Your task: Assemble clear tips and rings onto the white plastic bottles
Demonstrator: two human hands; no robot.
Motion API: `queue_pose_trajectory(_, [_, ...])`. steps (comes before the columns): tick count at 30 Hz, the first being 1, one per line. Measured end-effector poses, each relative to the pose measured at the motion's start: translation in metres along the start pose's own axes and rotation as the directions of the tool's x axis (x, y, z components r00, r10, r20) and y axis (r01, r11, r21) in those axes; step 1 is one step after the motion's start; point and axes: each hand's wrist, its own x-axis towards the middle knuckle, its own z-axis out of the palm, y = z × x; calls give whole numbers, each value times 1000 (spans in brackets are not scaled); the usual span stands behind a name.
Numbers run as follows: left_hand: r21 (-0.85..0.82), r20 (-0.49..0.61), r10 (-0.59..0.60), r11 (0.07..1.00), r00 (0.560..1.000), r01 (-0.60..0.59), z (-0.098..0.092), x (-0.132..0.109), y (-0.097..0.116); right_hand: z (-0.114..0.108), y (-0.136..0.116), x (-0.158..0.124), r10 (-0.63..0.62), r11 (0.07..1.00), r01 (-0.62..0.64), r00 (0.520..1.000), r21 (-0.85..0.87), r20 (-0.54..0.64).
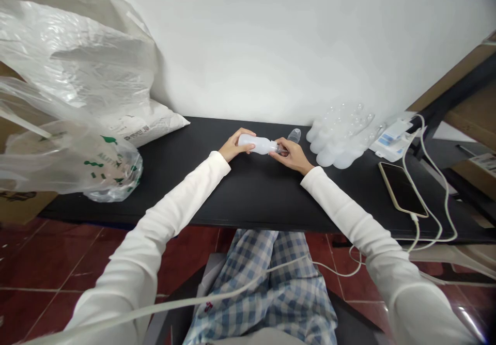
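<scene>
A white translucent plastic bottle [259, 144] lies sideways above the black table [256, 190], held between both hands. My left hand [233, 145] is wrapped round its base end. My right hand [293, 155] grips its neck end, with fingers closed around the mouth, where something small and dark shows that I cannot make out. Just behind my right hand a small clear cap [294, 136] stands on the table.
A cluster of similar white bottles [341, 136] lies at the back right by the wall. A phone [402, 188] on a white cable [434, 216] and a white packet [391, 141] are at the right. Big plastic bags [73, 128] fill the left end.
</scene>
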Motion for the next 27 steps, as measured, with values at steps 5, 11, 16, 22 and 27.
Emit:
queue_pose_trajectory(5, [-26,-105,-85,996,991,83,0,1,1,-4,3,3,-39,993,29,995,-112,-93])
queue_pose_trajectory(11, [-105,-251,-131,989,959,107,0,3,3,-1,28,2,119,918,-246,919,-310,-376])
queue_pose_trajectory(16, [-114,-271,-127,989,954,99,0,4,2,5,38,-1,214,914,-302,925,-270,-313])
queue_pose_trajectory(22, [-112,-418,-92,992,904,49,-8,9,-2,7,41,5,411,908,-341,838,243,-360])
queue_pose_trajectory(27, [-98,-543,-108,993,833,64,-15,12,-1,14,23,8,355,800,-143,896,583,-268])
